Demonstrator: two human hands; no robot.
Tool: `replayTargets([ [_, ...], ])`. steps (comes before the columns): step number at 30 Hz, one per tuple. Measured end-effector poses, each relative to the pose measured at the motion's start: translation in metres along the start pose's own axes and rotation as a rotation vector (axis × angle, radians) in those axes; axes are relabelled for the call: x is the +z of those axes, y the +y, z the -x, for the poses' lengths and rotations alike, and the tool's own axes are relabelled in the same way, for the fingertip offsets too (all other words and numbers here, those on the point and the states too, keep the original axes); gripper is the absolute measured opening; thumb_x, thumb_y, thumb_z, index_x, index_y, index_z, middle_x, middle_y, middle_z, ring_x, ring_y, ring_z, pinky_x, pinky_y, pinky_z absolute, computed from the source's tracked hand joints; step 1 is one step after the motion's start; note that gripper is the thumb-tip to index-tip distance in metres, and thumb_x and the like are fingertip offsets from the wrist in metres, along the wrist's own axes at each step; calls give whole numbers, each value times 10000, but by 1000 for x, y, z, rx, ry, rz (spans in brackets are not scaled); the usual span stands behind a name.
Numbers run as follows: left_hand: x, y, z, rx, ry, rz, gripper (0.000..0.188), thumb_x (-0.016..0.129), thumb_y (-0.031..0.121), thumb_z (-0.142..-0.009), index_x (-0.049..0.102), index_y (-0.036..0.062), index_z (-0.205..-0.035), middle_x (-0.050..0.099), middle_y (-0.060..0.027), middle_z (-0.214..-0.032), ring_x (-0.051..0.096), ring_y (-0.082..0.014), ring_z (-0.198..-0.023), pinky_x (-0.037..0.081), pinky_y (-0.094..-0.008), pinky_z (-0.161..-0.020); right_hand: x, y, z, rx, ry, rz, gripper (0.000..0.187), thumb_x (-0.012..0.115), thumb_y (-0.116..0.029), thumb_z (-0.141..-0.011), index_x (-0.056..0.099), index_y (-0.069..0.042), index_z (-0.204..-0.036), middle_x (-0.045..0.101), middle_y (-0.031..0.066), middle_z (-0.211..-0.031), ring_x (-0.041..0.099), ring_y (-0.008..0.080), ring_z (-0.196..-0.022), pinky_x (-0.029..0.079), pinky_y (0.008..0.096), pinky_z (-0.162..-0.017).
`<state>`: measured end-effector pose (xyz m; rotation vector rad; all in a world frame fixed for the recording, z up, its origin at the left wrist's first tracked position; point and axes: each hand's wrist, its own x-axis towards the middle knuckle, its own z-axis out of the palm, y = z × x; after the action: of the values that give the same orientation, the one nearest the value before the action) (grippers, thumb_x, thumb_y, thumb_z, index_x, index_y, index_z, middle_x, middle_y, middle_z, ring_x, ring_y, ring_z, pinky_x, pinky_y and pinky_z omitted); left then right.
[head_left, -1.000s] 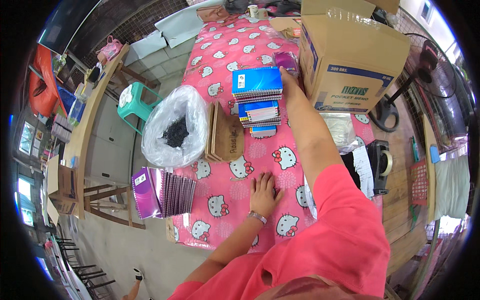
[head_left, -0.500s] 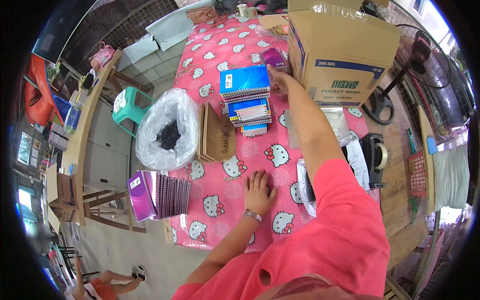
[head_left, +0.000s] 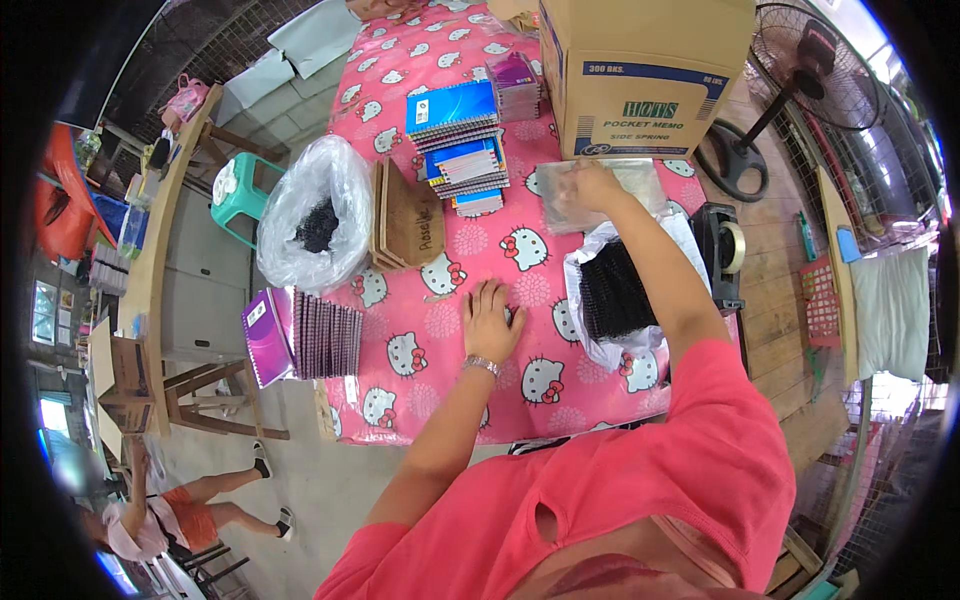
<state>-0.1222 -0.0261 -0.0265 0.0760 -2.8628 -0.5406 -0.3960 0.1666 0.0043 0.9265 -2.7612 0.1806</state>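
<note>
1. By the right hand [head_left: 594,188], the clear bags [head_left: 560,212] are touched where they lie flat on the bench [head_left: 562,415]. The fingers are bent over the film; whether a bag is pinched in this grip cannot be told.
2. The left hand [head_left: 490,325] is laid palm down on the bench, fingers a little spread, and nothing is seen to be held in it.
3. The step in hand is judged to be the picking up of a bag. For the next move, a single bag seems to be called for, parted from the others by a fingertip pinch and drawn clear; slipping or doubled film is the likely trouble.
4. Just behind the bags, the box [head_left: 640,100] is stood upright. Nearer the body, black coils [head_left: 612,290] are held in a white wrap [head_left: 600,352], partly overhung by the right forearm, with the tape dispenser [head_left: 728,250] just beyond to the right.
5. To the left of the bags, the blue notebooks [head_left: 450,112] are stacked, with a purple pack [head_left: 518,88] set behind them.
6. Farther left, the wooden boards [head_left: 410,218] are stood beside a clear sack [head_left: 315,215]; purple notebooks [head_left: 328,338] are lined up at the bench's left edge.
</note>
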Motion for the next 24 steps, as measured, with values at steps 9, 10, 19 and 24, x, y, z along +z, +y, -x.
replayTargets([
  [9, 4, 1, -1, 24, 16, -15, 519, 588, 389, -833, 514, 58, -1225, 462, -94, -1344, 361, -272, -1305, 204, -499, -1120, 21, 17, -4, -27, -560, -282, 272, 721, -244, -663, 649, -124, -895, 651, 121, -933, 624, 333, -878, 493, 418, -738],
  [10, 5, 1, 0, 23, 11, -20, 519, 588, 389, -833, 514, 58, -1225, 462, -94, -1344, 361, -272, -1305, 204, -499, -1120, 21, 14, -4, -8, -565, -262, 261, 728, -247, -659, 651, -120, -874, 651, 115, -921, 622, 328, -879, 488, 420, -742],
  [19, 2, 2, 0, 8, -16, -22, 529, 586, 403, -832, 514, 71, -1237, 460, -90, -1352, 349, -264, -1316, 195, -481, -1128, -2, -12, 24, -80, -437, -222, 297, 744, -251, -618, 671, -133, -881, 671, 128, -931, 622, 314, -940, 483, 420, -773],
  [24, 0, 2, 0, 1, -7, -21, 526, 590, 398, -830, 513, 74, -1237, 463, -93, -1347, 354, -266, -1310, 196, -475, -1125, 2, 2, 12, -87, -358, -320, 250, 749, -266, -618, 681, -87, -779, 677, 147, -828, 644, 338, -798, 501, 410, -721],
])
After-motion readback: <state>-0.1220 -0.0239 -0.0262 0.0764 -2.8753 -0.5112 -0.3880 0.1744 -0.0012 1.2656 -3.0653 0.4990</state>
